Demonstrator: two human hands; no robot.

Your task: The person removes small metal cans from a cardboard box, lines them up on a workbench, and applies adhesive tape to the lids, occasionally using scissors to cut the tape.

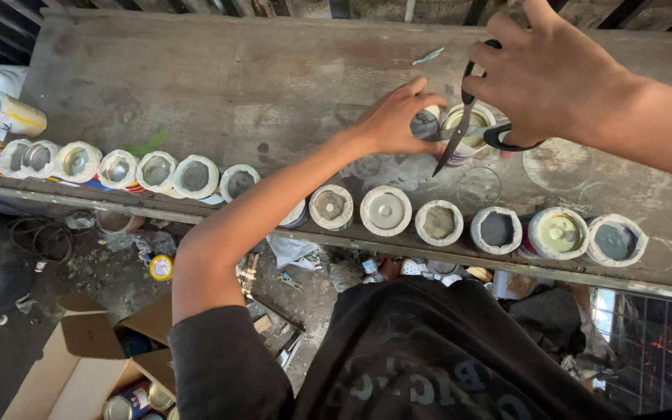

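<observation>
My left hand (393,117) reaches across the grey wooden shelf (235,85) and pinches the rim of an open can (467,128) standing on it. My right hand (542,70) grips black-handled scissors (460,124), blades pointing down and to the left beside the can. The blade tips nearly touch the shelf just in front of the can.
A long row of plaster-crusted cans (386,210) lines the shelf's front edge from far left to right. An open cardboard box (79,365) with cans stands on the floor at lower left. Litter and scraps (297,257) lie on the ground under the shelf.
</observation>
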